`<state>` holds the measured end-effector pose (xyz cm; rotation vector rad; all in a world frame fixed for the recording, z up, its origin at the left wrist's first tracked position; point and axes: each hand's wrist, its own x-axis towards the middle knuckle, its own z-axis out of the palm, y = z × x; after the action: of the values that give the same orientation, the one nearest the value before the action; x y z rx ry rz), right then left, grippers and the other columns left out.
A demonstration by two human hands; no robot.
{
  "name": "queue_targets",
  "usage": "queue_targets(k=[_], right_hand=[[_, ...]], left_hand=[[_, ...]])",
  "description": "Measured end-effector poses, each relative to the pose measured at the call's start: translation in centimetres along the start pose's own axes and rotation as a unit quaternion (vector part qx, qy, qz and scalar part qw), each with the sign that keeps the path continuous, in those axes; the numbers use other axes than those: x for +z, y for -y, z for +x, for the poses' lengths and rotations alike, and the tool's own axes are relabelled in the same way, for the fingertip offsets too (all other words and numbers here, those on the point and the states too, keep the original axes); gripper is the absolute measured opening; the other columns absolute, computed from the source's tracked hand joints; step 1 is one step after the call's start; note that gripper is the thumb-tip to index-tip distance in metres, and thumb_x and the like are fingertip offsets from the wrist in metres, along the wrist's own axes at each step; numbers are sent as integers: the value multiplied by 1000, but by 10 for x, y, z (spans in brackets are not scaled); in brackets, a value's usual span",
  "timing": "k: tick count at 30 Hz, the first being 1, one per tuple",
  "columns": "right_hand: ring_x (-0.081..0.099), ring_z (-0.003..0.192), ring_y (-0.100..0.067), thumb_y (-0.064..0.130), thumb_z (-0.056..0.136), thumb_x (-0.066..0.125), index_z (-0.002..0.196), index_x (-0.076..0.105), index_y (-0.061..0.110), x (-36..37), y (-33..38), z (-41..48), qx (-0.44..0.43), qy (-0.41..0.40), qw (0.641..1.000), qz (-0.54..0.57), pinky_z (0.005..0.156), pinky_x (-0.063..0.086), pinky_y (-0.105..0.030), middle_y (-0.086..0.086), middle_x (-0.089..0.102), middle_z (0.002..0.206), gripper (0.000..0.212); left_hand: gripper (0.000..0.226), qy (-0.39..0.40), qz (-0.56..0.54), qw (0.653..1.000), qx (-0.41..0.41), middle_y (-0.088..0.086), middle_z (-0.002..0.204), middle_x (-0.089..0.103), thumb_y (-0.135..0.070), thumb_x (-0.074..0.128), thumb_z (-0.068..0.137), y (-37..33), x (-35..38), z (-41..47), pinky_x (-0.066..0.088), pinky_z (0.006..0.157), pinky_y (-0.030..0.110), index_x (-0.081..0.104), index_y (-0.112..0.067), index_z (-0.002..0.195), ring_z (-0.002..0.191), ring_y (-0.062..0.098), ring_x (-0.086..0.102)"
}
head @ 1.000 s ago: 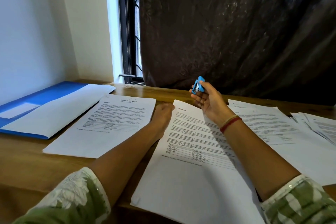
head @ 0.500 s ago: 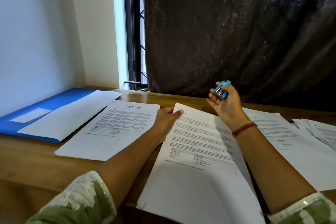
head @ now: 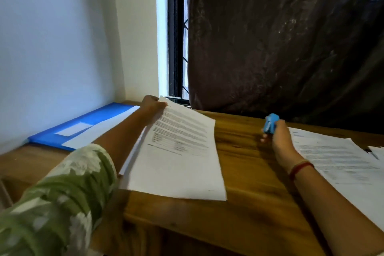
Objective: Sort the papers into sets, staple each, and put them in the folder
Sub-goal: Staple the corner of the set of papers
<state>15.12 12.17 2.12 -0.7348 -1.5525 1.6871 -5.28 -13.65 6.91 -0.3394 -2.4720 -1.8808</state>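
My left hand [head: 152,106] pinches the top corner of a set of printed papers [head: 178,156] and holds it raised and tilted above the wooden table [head: 245,172]. Another sheet edge [head: 133,152] shows under the set on its left side. My right hand [head: 276,137] grips a small blue stapler [head: 270,124] low over the table, right of the lifted set. An open blue folder [head: 83,122] lies at the far left with a white sheet [head: 99,129] on it. More printed papers [head: 340,162] lie on the table under my right forearm.
A white wall stands at the left and a dark curtain [head: 280,37] hangs behind the table, beside a window frame [head: 176,33]. Bare wood shows between the lifted set and the right-hand papers. The table's front edge runs near the bottom.
My left hand has lifted the paper set off the table and swung it left toward the folder. My right hand with the stapler has dropped lower, and the view has turned left.
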Motion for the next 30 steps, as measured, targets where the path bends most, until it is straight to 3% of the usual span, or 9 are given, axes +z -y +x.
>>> queue_targets(k=[3, 7, 9, 11, 15, 19, 23, 27, 30], right_hand=[[49, 69, -12, 30, 106, 23, 110, 47, 16, 37, -5, -35, -12, 88, 990, -112, 59, 42, -23, -3, 53, 84, 28], [54, 103, -15, 36, 103, 35, 132, 45, 21, 68, -18, -81, -75, 247, 947, -189, 89, 47, -31, -1, 55, 115, 34], [51, 110, -12, 37, 101, 43, 140, 41, 20, 76, -27, -94, -138, 301, 908, -255, 85, 46, -22, 2, 52, 125, 43], [51, 109, -11, 40, 97, 50, 141, 39, 23, 82, -35, -100, -192, 316, 872, -321, 78, 46, -16, 1, 51, 129, 47], [47, 123, -15, 46, 92, 58, 139, 38, 30, 90, -43, -105, -235, 306, 839, -383, 98, 47, -31, 1, 48, 140, 55], [42, 128, -15, 56, 88, 58, 141, 33, 34, 93, -41, -109, -284, 289, 792, -457, 105, 41, -37, 6, 46, 144, 63], [45, 124, -14, 60, 84, 60, 138, 38, 32, 93, -44, -107, -282, 280, 797, -454, 99, 43, -32, 6, 48, 140, 65], [45, 121, -12, 57, 79, 68, 134, 44, 27, 92, -45, -106, -256, 307, 810, -429, 97, 46, -29, 4, 47, 137, 67], [44, 121, -12, 59, 76, 69, 137, 41, 27, 90, -42, -106, -236, 318, 833, -387, 98, 47, -30, 5, 41, 139, 74]], left_hand=[[28, -8, 90, 996, 21, 9, 76, 62, -12, 65, 87, 30, -18, 20, 44, 55, 24, 64, 3, 111, 61, 19, 56], [27, -21, 189, 980, 61, 13, 108, 69, -17, 72, 81, 56, -26, 39, 44, 81, 33, 69, -6, 106, 99, 27, 62], [28, -30, 217, 973, 70, 12, 112, 67, -19, 73, 80, 61, -27, 44, 43, 85, 33, 67, -7, 105, 105, 28, 60], [29, -38, 228, 970, 69, 10, 114, 64, -21, 72, 82, 63, -28, 47, 41, 85, 33, 65, -8, 108, 108, 28, 58], [28, -36, 248, 966, 69, 8, 115, 65, -24, 71, 82, 73, -27, 55, 41, 82, 32, 67, -11, 107, 107, 27, 58], [24, -35, 255, 964, 73, 7, 114, 66, -26, 69, 84, 84, -24, 57, 42, 83, 32, 68, -12, 104, 104, 25, 59], [30, -53, 259, 963, 58, 11, 118, 63, -22, 65, 88, 83, -19, 54, 43, 88, 34, 62, -8, 113, 108, 28, 57], [52, -73, 278, 957, 40, 16, 133, 51, -12, 66, 85, 81, -11, 48, 41, 100, 40, 46, -7, 132, 123, 33, 48], [49, -135, 321, 934, 84, 18, 136, 43, -10, 61, 88, 73, 0, 39, 41, 98, 43, 42, -7, 133, 128, 34, 39]])
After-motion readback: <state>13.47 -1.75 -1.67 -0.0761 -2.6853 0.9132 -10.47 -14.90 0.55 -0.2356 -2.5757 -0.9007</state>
